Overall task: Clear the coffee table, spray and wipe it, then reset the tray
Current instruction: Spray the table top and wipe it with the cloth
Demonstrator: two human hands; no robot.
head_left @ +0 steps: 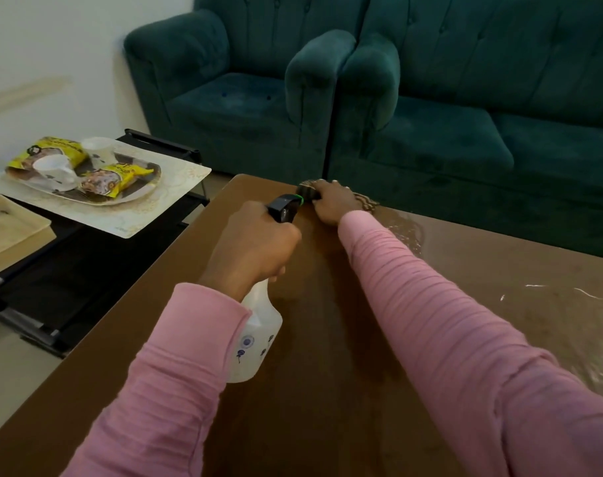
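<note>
The left hand [255,242] is wrapped around the neck of a white spray bottle [257,335], fingers closed under its black trigger head [284,206], which has a thin green ring at the nozzle. The bottle body carries small dark blue printed marks, too small to read. The right hand [332,201] presses down on a brownish patterned cloth [367,203] at the far edge of the brown surface [327,373], fingers bent over the cloth. Wet streaks shine on the surface to the right of that hand.

Off to the left, on a black rack [69,270], a pale placemat [148,204] carries an oval tray [134,196] holding 2 white cups [53,170] and 2 yellow snack packets [115,180]; their print is not legible. A beige rectangular tray [10,228] sits at the left edge. Teal sofas [431,98] stand behind the surface.
</note>
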